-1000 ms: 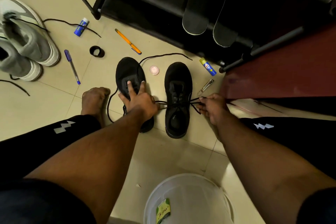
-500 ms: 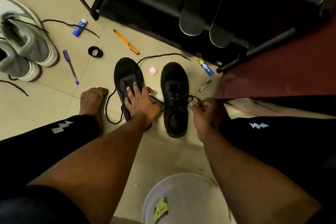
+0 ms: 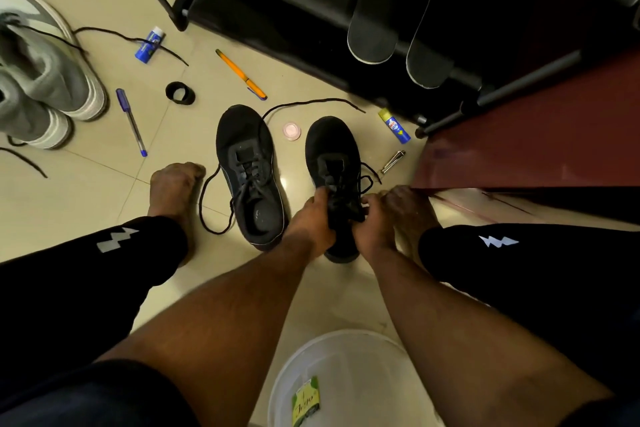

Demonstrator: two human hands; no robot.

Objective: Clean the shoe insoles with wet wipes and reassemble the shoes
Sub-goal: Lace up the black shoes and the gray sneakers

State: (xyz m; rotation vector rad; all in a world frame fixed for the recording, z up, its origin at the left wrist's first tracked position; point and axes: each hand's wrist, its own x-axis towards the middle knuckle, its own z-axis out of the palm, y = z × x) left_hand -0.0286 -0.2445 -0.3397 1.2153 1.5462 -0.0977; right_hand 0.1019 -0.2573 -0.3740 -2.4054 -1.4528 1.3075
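Both hands, left hand (image 3: 313, 218) and right hand (image 3: 375, 218), pinch the limp black laces (image 3: 349, 184) over the soft black mesh right-side shoe (image 3: 332, 149) on the floor; light, floppy, best gripped near the eyelets.

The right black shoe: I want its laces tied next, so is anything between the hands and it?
Nothing visible. Both the left hand and the right hand already grip the laces on the right black shoe; the pink cap and nail clipper lie off to its sides.
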